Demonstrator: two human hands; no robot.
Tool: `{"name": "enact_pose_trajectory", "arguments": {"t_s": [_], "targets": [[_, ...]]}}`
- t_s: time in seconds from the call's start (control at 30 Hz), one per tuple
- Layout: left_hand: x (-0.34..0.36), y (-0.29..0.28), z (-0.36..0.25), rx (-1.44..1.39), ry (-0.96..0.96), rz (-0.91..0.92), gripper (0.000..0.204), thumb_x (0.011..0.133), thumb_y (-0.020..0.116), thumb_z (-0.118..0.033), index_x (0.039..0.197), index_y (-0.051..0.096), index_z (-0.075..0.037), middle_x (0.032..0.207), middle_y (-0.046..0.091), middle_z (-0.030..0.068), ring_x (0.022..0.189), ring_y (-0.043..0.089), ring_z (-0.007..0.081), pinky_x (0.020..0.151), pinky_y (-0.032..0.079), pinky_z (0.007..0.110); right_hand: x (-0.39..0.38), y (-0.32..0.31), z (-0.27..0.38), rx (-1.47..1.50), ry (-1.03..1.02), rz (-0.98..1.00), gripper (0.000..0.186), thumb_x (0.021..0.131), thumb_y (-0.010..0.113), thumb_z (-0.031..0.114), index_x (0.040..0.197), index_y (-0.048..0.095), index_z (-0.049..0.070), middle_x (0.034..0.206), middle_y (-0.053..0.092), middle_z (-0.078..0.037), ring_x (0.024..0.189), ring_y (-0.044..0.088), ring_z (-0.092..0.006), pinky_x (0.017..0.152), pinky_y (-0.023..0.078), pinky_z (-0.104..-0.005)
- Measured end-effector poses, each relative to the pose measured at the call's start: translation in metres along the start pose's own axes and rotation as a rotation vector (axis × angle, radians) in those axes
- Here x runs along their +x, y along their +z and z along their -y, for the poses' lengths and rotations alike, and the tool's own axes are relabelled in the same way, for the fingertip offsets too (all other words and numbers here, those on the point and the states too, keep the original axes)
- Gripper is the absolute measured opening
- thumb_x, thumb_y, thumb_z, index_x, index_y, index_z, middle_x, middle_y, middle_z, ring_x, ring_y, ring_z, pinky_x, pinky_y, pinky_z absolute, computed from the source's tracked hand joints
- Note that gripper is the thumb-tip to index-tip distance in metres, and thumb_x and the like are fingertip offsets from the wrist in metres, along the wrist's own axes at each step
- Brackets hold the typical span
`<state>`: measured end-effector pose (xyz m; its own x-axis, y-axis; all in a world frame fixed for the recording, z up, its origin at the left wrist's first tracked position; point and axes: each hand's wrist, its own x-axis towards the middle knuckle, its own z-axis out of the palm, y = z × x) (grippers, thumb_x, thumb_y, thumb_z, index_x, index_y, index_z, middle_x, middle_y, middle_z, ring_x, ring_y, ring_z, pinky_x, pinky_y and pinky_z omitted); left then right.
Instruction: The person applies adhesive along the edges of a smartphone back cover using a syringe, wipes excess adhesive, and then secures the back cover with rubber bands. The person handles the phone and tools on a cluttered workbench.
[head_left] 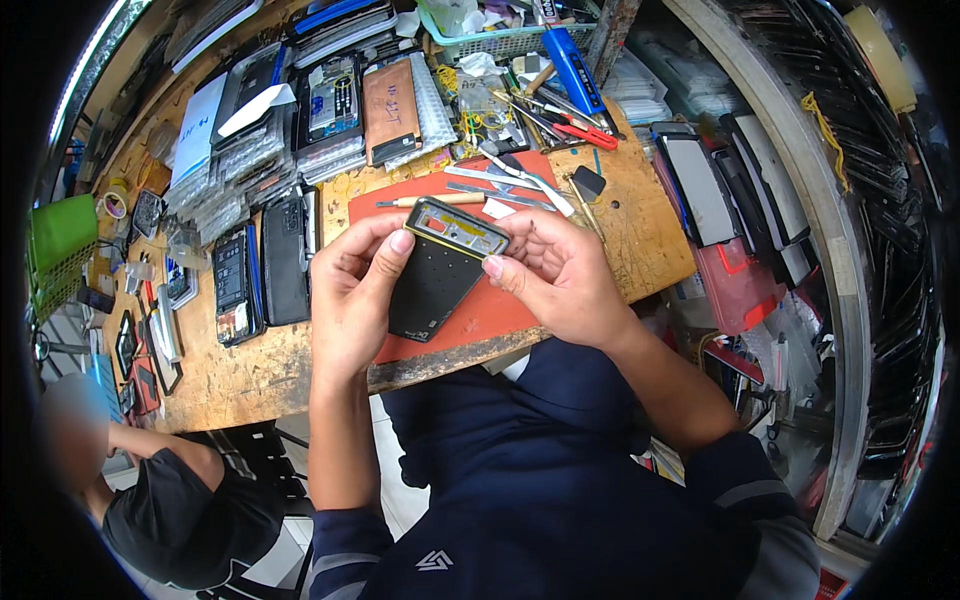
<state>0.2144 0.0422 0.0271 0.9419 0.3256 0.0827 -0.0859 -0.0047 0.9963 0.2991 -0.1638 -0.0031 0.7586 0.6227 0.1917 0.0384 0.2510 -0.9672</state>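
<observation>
Left hand (350, 275) and right hand (562, 275) both half-closed, each pinching one end of a small rectangular housing (458, 230), thumbs on the near side. Housing is just above centre of the frame, over the red mat (482, 318), tilted down to the right; pale insert with red and yellow patches, details too small to read. Most fingertips are behind it, so rear contact isn't visible.

Black panel (432, 285) runs below the housing toward lower left, its top edge covered. Can't tell if the two are joined, or if the panel touches the mat. Wood-handled tool (435, 200) lies just beyond, on the mat.

Person (195, 510) at lower left: head blurred, body cut by the dark fisheye rim. Dark stack (900, 260) at far right: hard to separate into items.
</observation>
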Motion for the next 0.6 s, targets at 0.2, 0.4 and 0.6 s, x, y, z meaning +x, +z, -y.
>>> {"name": "enact_pose_trajectory", "arguments": {"t_s": [0.2, 0.4, 0.6], "targets": [[-0.004, -0.001, -0.005, 0.029, 0.044, -0.016, 0.026, 0.107, 0.067, -0.019, 0.12, 0.073, 0.003, 0.108, 0.074, 0.0044, 0.098, 0.065, 0.0085, 0.09, 0.051, 0.025, -0.005, 0.004, 0.011, -0.112, -0.061, 0.01, 0.02, 0.098, 0.073, 0.0, 0.117, 0.069, -0.003, 0.099, 0.073, -0.004, 0.088, 0.068, -0.0081, 0.083, 0.057, -0.0274], [-0.005, -0.004, -0.009, 0.076, 0.221, -0.026, 0.022, 0.108, 0.066, -0.016, 0.114, 0.072, 0.004, 0.102, 0.073, 0.0045, 0.094, 0.065, 0.0097, 0.086, 0.051, 0.025, -0.009, 0.014, 0.026, -0.306, -0.2, 0.032, 0.023, 0.092, 0.075, -0.005, 0.113, 0.069, -0.005, 0.095, 0.073, -0.012, 0.083, 0.073, -0.0173, 0.076, 0.058, -0.0313], [-0.009, -0.008, 0.001, 0.014, 0.254, -0.085, 0.029, 0.108, 0.066, -0.025, 0.109, 0.067, 0.004, 0.096, 0.07, 0.0081, 0.085, 0.064, 0.0133, 0.08, 0.05, 0.027, -0.009, 0.021, 0.037, -0.383, -0.285, 0.069, 0.024, 0.088, 0.075, -0.008, 0.111, 0.07, -0.005, 0.09, 0.071, -0.011, 0.079, 0.071, -0.0188, 0.073, 0.057, -0.0319]]}}
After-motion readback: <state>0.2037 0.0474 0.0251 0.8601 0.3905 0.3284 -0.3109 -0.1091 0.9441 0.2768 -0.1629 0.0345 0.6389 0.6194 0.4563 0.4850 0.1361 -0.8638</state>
